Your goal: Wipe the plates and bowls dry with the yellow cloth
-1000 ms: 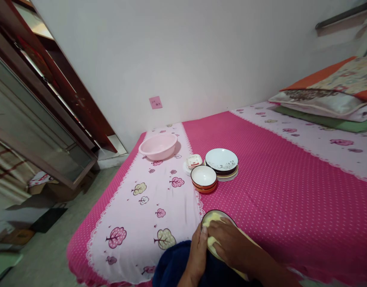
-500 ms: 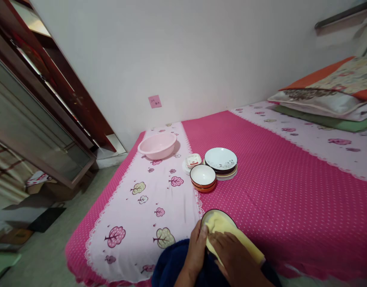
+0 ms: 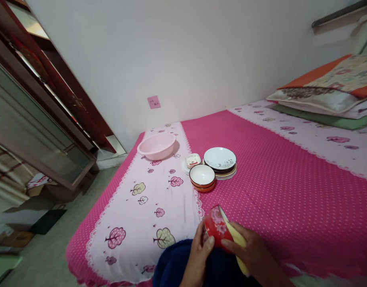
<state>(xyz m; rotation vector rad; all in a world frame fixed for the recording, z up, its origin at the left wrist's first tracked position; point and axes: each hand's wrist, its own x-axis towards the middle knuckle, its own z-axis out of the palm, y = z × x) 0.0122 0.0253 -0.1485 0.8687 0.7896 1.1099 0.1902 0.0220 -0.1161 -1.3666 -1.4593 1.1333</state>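
Observation:
A red bowl (image 3: 217,228) with pink flowers on its outside is tipped on its side above my lap. My left hand (image 3: 201,248) grips it from the left, thumb against the outer wall. On the other side, my right hand (image 3: 246,247) pinches the rim through a yellow cloth (image 3: 237,236), its thumb on the red outside. The cloth covers part of the rim and hangs below my right hand. Most of the bowl's inside is turned away from view.
Beyond my hands on the bed (image 3: 270,191) stand stacked orange bowls (image 3: 203,177), a small square dish (image 3: 192,160) on white plates, and a pile of larger plates (image 3: 220,158). A pink basin (image 3: 157,146) sits farther left. Folded bedding (image 3: 324,103) lies at right.
The bowl has turned from facing up to lying on its side, showing its red outside. My right hand has moved from inside the bowl to its right rim, with the cloth.

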